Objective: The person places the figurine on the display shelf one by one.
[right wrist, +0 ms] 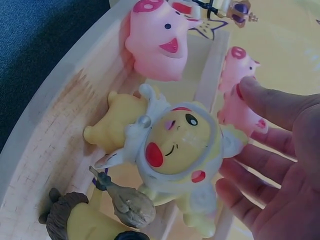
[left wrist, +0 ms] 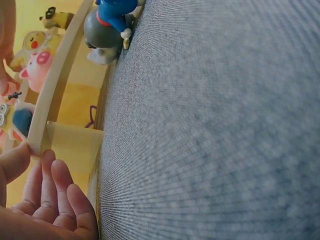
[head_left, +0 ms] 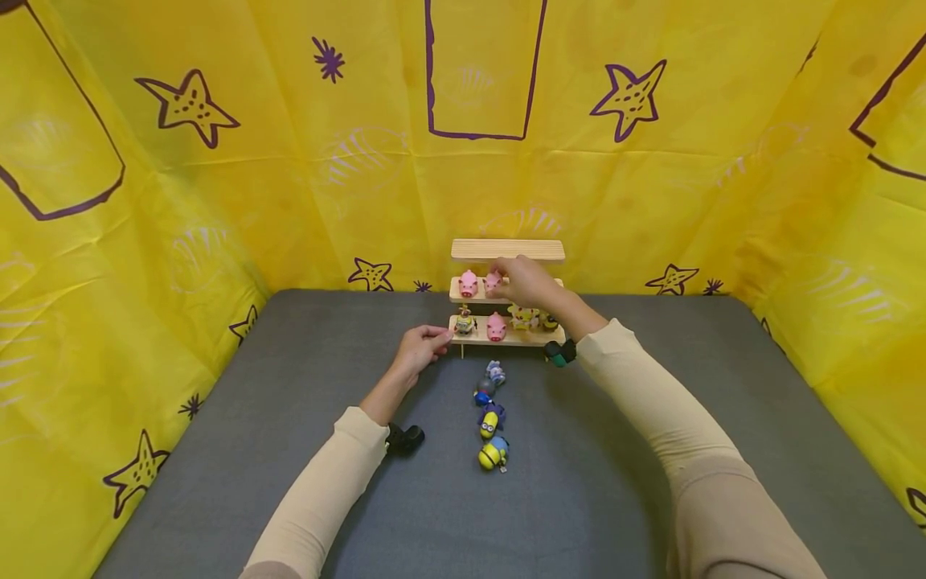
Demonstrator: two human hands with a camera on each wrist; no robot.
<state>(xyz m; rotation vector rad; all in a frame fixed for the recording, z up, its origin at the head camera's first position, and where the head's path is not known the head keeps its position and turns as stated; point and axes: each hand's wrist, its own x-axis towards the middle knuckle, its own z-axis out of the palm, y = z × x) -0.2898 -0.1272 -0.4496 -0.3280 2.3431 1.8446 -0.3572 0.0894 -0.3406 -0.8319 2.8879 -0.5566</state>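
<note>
A three-tier wooden display shelf [head_left: 508,249] stands at the back of the table. My left hand [head_left: 419,350] pinches the left end of its lowest board [left wrist: 42,117] between thumb and fingertips. On the middle board, my right hand [head_left: 531,285] holds a pink toy pig [head_left: 493,281] with thumb and fingers on either side. Another pink pig [head_left: 468,283] stands just left of it. Along the lowest board are a Minion figure [head_left: 465,323], a third pig [head_left: 495,326], a yellow Pikachu figure in a white hood [right wrist: 180,145] and a yellow-and-brown figure [right wrist: 95,220].
In front of the shelf, several toys lie in a row: a small white-and-blue figure [head_left: 495,371], a grey-and-blue figure [head_left: 485,391] and two Minions, one purple-clad [head_left: 491,420] and one blue-clad [head_left: 494,454]. Yellow printed cloth [head_left: 376,193] hangs behind and beside the grey table [head_left: 615,482].
</note>
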